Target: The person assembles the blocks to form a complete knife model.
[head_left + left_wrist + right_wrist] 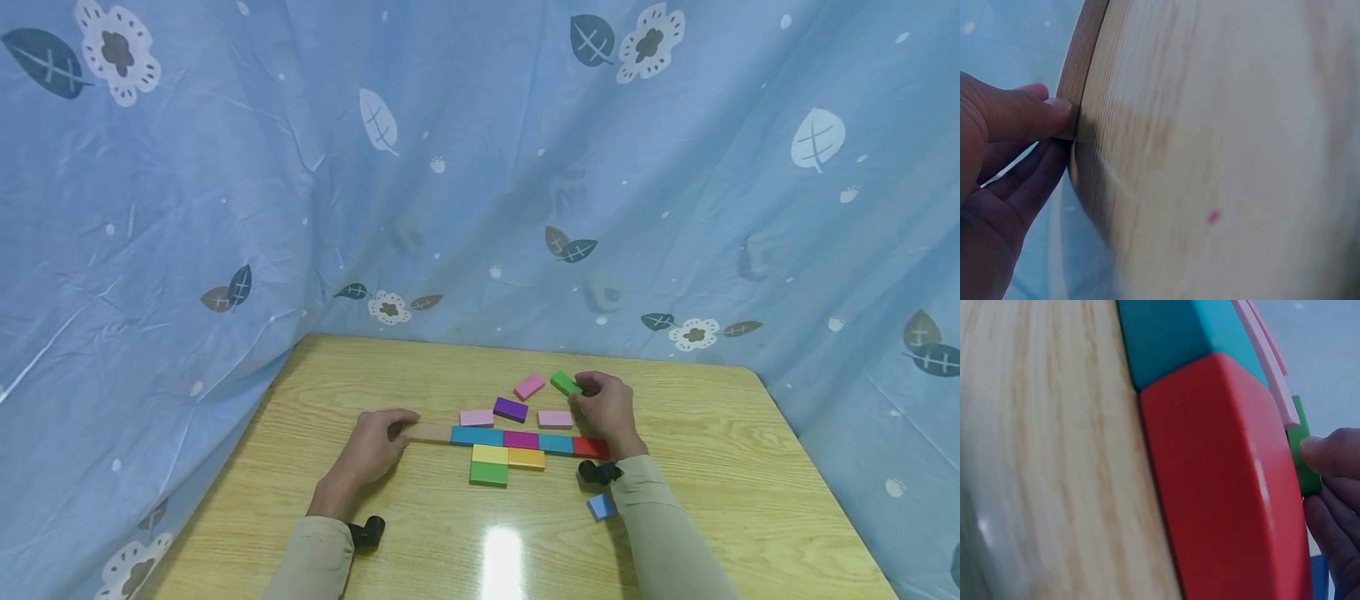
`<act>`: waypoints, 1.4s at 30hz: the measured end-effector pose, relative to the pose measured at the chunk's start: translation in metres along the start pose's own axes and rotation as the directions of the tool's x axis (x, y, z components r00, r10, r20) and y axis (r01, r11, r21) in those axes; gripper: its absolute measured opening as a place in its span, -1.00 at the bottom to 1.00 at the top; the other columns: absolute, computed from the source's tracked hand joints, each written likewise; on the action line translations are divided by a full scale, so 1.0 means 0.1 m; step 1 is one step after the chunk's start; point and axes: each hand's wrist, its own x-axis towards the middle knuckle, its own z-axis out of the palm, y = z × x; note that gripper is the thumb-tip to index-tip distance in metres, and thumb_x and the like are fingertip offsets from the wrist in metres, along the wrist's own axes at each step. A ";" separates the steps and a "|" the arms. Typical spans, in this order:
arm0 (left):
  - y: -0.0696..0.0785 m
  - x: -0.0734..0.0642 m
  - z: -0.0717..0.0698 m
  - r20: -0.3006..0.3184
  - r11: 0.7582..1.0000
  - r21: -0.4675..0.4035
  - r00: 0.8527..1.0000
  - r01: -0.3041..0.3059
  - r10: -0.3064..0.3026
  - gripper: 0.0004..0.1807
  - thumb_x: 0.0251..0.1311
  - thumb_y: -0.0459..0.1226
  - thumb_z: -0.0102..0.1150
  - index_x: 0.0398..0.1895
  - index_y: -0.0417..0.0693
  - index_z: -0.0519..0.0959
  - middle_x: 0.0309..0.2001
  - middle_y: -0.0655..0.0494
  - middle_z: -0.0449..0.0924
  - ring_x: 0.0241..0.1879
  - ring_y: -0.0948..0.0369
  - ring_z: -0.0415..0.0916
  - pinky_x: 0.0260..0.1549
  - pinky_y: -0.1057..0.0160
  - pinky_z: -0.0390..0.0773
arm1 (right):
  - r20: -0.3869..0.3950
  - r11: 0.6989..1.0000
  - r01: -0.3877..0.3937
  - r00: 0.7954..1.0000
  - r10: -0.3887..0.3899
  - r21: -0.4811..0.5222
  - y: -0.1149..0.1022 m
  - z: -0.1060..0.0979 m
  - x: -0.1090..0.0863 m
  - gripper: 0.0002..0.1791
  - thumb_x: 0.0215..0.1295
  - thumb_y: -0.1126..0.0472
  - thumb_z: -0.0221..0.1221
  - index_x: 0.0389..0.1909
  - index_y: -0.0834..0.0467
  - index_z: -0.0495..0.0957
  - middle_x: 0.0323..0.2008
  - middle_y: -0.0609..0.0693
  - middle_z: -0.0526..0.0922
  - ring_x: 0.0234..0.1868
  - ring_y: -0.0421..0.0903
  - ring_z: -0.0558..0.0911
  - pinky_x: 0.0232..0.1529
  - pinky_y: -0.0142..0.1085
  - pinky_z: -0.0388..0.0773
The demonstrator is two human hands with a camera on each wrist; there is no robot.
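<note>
My left hand (378, 442) pinches the free left end of a plain wooden block (431, 433), thumb on its side in the left wrist view. That block lies at the left end of a row with a long blue block (477, 437), a magenta block (521, 440), a shorter blue block (556, 444) and a red block (591, 448). Behind the row's right end, my right hand (607, 408) holds a green block (566, 383) by its near end, between thumb and fingers. The right wrist view shows this green block (1298, 434) beyond the red one.
Behind the row lie pink blocks (477, 418) and a purple block (511, 409). Yellow (490, 454), orange (527, 459) and green (489, 474) blocks adjoin its front. A small blue block (601, 507) sits beside my right forearm. A patterned blue cloth (480, 208) hangs behind the wooden table (360, 358).
</note>
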 end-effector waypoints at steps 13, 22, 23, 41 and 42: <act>0.04 -0.01 -0.03 0.007 1.000 0.008 1.000 0.013 -0.013 -0.59 0.35 -0.55 0.38 0.20 -0.10 0.78 0.20 -0.06 0.80 0.31 -0.07 0.69 0.32 -0.09 0.71 | -0.049 0.992 0.100 0.994 -0.096 0.079 0.08 -0.27 -0.23 -0.63 0.48 0.28 0.41 0.23 0.30 0.73 0.13 0.26 0.82 0.17 0.21 0.81 0.18 -0.08 0.80; 0.04 0.00 -0.03 0.010 1.000 0.018 1.000 0.014 -0.015 -0.59 0.32 -0.56 0.38 0.18 -0.12 0.79 0.18 -0.07 0.80 0.30 -0.09 0.69 0.32 -0.12 0.70 | -0.079 0.986 0.151 0.986 -0.145 0.073 0.07 -0.50 -0.63 -0.68 0.43 0.33 0.44 0.15 0.24 0.78 0.06 0.21 0.85 0.09 0.18 0.84 -0.08 -0.70 0.62; 0.04 0.00 -0.03 0.009 1.000 0.018 1.000 0.014 -0.014 -0.59 0.32 -0.56 0.38 0.18 -0.12 0.79 0.18 -0.07 0.80 0.31 -0.09 0.69 0.33 -0.13 0.69 | -0.076 0.986 0.149 0.987 -0.144 0.069 0.06 -0.53 -0.67 -0.68 0.42 0.33 0.45 0.16 0.23 0.79 0.06 0.19 0.86 0.09 0.17 0.84 -0.07 -0.70 0.62; 0.05 -0.01 -0.03 0.002 0.999 0.031 1.000 -0.011 0.011 -0.59 0.32 -0.55 0.40 0.19 -0.11 0.78 0.19 -0.08 0.80 0.31 -0.12 0.69 0.34 -0.15 0.68 | 0.093 0.963 0.166 0.977 -0.190 0.212 -0.07 -0.60 -1.32 -0.67 0.39 0.36 0.45 0.15 0.15 0.80 0.10 0.10 0.85 0.14 -0.02 0.84 0.09 -0.47 0.76; 0.05 -0.01 -0.03 0.000 1.000 0.030 1.000 -0.009 0.009 -0.59 0.31 -0.55 0.40 0.19 -0.11 0.78 0.19 -0.08 0.80 0.31 -0.12 0.70 0.34 -0.15 0.69 | 0.104 0.962 0.164 0.976 -0.191 0.220 -0.08 -0.58 -1.33 -0.67 0.39 0.36 0.45 0.15 0.15 0.80 0.10 0.10 0.85 0.14 -0.02 0.84 0.09 -0.46 0.76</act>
